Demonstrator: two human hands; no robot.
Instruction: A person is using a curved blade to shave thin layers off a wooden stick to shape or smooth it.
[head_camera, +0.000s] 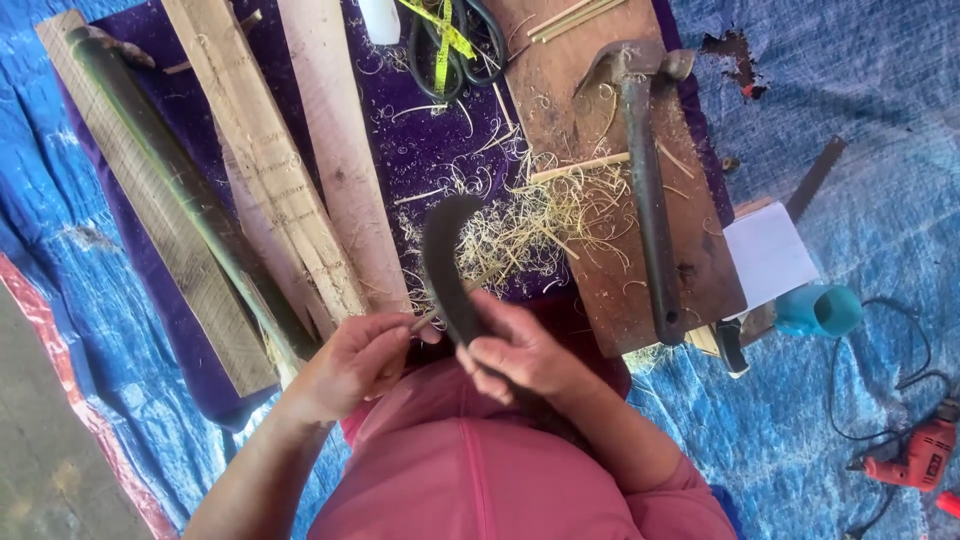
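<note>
My right hand (520, 350) grips the handle end of a dark curved knife (447, 255), whose blade arcs up and away over the purple cloth (420, 140). My left hand (355, 362) pinches a thin bamboo sliver (425, 320) that meets the blade just below its middle. Pale curled shavings (540, 215) lie heaped beyond the blade. Both hands sit close together above my lap, which is covered by pink fabric.
Wooden planks (290, 160) and a green bamboo pole (180, 190) lie to the left. A brown board (640, 270) carries a long-handled hammer (645, 170). Scissors (460, 45), a teal cup (820, 310) and a red drill (915, 460) lie on the blue tarp (860, 130).
</note>
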